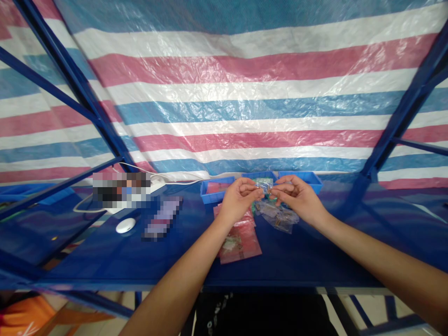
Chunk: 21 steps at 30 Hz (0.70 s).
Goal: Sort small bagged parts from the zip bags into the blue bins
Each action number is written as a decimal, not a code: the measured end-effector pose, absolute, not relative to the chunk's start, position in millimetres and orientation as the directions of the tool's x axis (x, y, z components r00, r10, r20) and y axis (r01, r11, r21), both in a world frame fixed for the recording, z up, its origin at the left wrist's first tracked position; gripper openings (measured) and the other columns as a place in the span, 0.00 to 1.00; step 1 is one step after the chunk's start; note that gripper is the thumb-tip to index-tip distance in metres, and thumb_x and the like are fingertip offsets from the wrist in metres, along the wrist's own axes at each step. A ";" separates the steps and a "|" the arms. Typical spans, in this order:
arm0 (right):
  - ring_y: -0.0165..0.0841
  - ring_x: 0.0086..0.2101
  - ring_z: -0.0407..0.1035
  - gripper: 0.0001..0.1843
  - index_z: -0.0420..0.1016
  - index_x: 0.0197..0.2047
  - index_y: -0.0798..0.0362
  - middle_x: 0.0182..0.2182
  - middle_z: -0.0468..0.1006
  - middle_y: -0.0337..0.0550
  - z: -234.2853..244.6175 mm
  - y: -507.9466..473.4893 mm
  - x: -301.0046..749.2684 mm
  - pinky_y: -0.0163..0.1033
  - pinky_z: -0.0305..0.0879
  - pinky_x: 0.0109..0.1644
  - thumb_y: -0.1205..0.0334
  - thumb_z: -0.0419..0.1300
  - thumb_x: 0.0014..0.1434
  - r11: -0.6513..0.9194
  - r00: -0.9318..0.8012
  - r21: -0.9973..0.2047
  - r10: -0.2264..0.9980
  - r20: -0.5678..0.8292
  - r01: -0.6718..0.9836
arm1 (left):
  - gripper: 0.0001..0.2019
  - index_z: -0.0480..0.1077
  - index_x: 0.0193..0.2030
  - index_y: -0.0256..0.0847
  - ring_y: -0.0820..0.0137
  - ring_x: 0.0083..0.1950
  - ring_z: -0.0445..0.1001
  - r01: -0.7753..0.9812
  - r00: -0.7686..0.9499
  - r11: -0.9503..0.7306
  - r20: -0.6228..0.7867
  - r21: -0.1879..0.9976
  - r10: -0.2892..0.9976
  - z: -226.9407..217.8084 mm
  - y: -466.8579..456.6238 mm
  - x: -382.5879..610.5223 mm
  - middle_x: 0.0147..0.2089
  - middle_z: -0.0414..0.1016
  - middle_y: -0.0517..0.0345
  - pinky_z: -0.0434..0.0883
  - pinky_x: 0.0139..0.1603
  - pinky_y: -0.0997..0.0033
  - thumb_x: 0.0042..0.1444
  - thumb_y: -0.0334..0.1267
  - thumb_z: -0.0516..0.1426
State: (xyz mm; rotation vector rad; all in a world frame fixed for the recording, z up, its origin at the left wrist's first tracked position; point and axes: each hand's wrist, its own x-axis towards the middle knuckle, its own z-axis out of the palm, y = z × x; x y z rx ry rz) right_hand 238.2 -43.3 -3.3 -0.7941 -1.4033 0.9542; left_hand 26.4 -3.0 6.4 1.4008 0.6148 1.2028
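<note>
Left forearm (185, 268) and right forearm (381, 261) reach in from the near edge and converge over the table (308, 266). Left hand (240, 200) and right hand (297, 196) face each other, fingertips close but apart across a narrow gap. On each hand, thumb and fingers are drawn together; whether either pinches a small part cannot be told.

Reference relation: the clear packet (264, 184) lies at the gap, slightly to the far side, nearer the left fingertips. Contact is unclear, and its long axis cannot be read. Clear bags (280, 216) lie on the near side of the gap, closer to the right hand — the spread runs from far left to near right. Pink bags (243, 240) lie near the left wrist, long side pointing roughly away from the body.

Three blue bins stand along the far edge: left bin (209, 198), middle bin (250, 176), right bin (314, 182). The hands partly screen the middle and right ones. Well to the left — clear of both hands — are a white case (125, 226), a pixelated oblong (163, 217) and a power strip (158, 187).
</note>
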 end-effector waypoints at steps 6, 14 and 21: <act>0.40 0.39 0.79 0.15 0.84 0.47 0.44 0.45 0.85 0.44 2.9 -52.7 236.4 0.45 0.79 0.39 0.45 0.69 0.63 0.503 -0.153 -0.857 0.861 0.486 0.113 | 0.31 0.63 0.54 0.42 0.66 0.38 0.85 -0.242 0.353 -0.232 0.308 0.942 0.883 10.3 -6.8 24.8 0.39 0.83 0.58 0.81 0.47 0.63 0.50 0.45 0.74; 0.43 0.43 0.77 0.13 0.80 0.52 0.45 0.48 0.81 0.47 -3.4 -38.1 257.0 0.48 0.77 0.45 0.50 0.62 0.69 0.604 -0.105 -0.632 0.758 0.643 0.486 | 0.39 0.60 0.66 0.43 0.67 0.38 0.84 -0.224 0.318 -0.247 0.310 0.943 0.896 9.1 -6.9 26.0 0.47 0.81 0.52 0.79 0.42 0.67 0.52 0.46 0.73; 0.49 0.51 0.74 0.15 0.77 0.54 0.51 0.48 0.81 0.53 -14.9 -2.1 308.5 0.55 0.69 0.59 0.53 0.59 0.69 0.419 -0.099 -0.282 0.688 0.719 0.863 | 0.34 0.63 0.66 0.43 0.69 0.38 0.82 -0.138 0.308 -0.339 0.365 0.931 0.878 10.7 -6.3 22.2 0.47 0.80 0.53 0.74 0.37 0.72 0.58 0.46 0.70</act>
